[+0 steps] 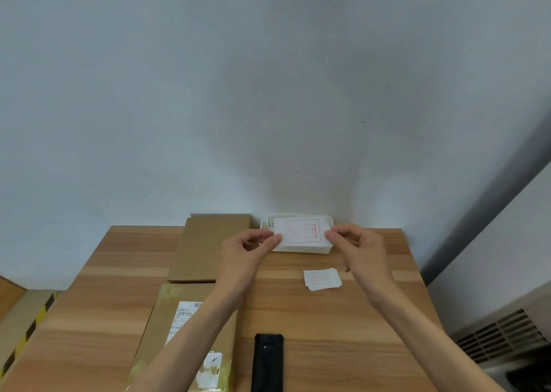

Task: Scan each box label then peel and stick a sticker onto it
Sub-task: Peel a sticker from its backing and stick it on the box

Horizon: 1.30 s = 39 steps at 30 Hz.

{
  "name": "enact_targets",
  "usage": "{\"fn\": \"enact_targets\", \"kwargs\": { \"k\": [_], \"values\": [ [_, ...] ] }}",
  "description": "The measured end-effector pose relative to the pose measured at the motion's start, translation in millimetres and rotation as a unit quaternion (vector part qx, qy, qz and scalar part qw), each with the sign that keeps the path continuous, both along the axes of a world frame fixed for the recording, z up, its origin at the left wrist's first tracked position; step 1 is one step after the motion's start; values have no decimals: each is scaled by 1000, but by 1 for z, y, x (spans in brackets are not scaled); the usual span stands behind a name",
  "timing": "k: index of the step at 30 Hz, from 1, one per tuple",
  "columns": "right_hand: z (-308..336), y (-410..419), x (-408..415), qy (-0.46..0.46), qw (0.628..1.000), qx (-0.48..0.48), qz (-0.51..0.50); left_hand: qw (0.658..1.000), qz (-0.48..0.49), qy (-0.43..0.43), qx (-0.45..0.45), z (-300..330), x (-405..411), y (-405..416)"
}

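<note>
A white rectangular sticker sheet with a red printed frame (302,231) is held in the centre of the frame, above a white plastic tray (326,220). The left hand (249,250) pinches its left edge, the right hand (359,247) its right edge. A brown cardboard box with a white label (167,329) lies at lower left, beside a black handheld scanner (267,362).

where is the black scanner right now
In the head view the black scanner lies on the wooden table at the near edge, just right of the labelled box and between the person's forearms, untouched.
</note>
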State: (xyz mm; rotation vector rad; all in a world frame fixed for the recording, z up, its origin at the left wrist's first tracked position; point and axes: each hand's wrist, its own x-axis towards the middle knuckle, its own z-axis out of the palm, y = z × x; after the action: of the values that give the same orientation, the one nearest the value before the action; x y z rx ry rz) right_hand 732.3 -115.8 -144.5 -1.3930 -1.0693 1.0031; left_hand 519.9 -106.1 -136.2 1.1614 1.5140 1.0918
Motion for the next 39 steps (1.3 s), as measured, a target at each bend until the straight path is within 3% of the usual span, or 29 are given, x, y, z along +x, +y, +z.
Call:
{"fn": "enact_targets", "kwargs": {
  "k": [11,25,31,39],
  "values": [
    [-13,-1,-46,31,995,-75,54,999,25,-2,-41,-9,-55,-17],
    [-32,-14,-187,19,984,-117,135,993,65,-19,-95,-40,-192,-39],
    [-46,-29,-245,58,983,-139,107,993,27,-14,-112,-60,-253,-40],
    [-80,-56,-293,23,984,-171,44,985,-25,-28,-166,-93,-307,-40]
  ]
}}
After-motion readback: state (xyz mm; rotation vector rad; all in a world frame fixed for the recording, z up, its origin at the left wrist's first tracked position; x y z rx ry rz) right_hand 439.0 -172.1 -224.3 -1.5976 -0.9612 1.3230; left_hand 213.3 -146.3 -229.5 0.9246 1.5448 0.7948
